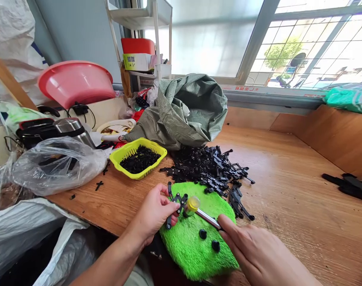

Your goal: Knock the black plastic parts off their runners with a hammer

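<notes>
My left hand (152,214) pinches a black plastic bracket (176,201) and holds it down on a fluffy green cloth (195,242) at the table's front edge. My right hand (258,254) grips the metal handle of a small hammer (198,210) whose yellow head rests against the bracket. Two small black caps (209,239) lie on the cloth just in front of the hammer. A heap of the same black brackets (209,167) is spread behind the cloth.
A yellow basket (124,157) of small black parts stands at the left, a grey-green woven sack (183,109) behind the heap. Clear plastic bags (55,165), a pink basin (75,81) and a white shelf (142,43) crowd the left. Black pieces (347,184) lie far right.
</notes>
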Available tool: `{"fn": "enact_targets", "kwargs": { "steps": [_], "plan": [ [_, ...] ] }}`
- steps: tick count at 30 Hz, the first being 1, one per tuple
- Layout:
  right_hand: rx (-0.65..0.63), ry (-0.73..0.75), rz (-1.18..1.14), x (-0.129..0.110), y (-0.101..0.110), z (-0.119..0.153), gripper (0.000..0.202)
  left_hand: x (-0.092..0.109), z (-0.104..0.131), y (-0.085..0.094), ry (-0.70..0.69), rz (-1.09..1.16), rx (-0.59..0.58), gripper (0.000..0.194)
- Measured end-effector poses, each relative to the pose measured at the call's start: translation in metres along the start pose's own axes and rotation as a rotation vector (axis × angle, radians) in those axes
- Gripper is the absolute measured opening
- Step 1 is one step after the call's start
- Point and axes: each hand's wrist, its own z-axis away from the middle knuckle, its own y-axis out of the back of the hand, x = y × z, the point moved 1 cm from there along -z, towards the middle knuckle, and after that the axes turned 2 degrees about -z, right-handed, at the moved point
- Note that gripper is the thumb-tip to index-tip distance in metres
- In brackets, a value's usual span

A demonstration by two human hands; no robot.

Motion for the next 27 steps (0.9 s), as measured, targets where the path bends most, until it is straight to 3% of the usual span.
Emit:
{"fn": "enact_targets", "kwargs": {
  "steps": [5,10,14,18,22,27],
  "plan": [
    [0.017,-0.040,0.049,0.006,0.006,-0.002,0.041,0.000,0.006,0.003,-0.023,0.077,0.023,0.045],
    [-0.065,-0.044,0.072,0.012,-0.001,-0.004,0.036,0.002,0.014,0.009,-0.067,0.122,0.080,0.047],
    [-0.052,-0.076,0.079,0.020,-0.003,0.003,0.038,0.004,0.018,0.008,-0.042,0.106,0.049,0.046],
    [0.065,-0.096,0.072,0.029,0.006,0.013,0.049,0.004,0.011,0.006,-0.069,0.005,-0.012,0.040],
    [0.152,-0.148,0.008,0.035,0.008,0.027,0.045,0.008,-0.001,0.003,-0.161,-0.231,-0.053,0.033],
    [0.131,-0.319,-0.231,0.037,0.002,0.038,0.046,0.015,-0.010,-0.005,-0.194,-0.392,-0.146,0.032]
  ]
}}
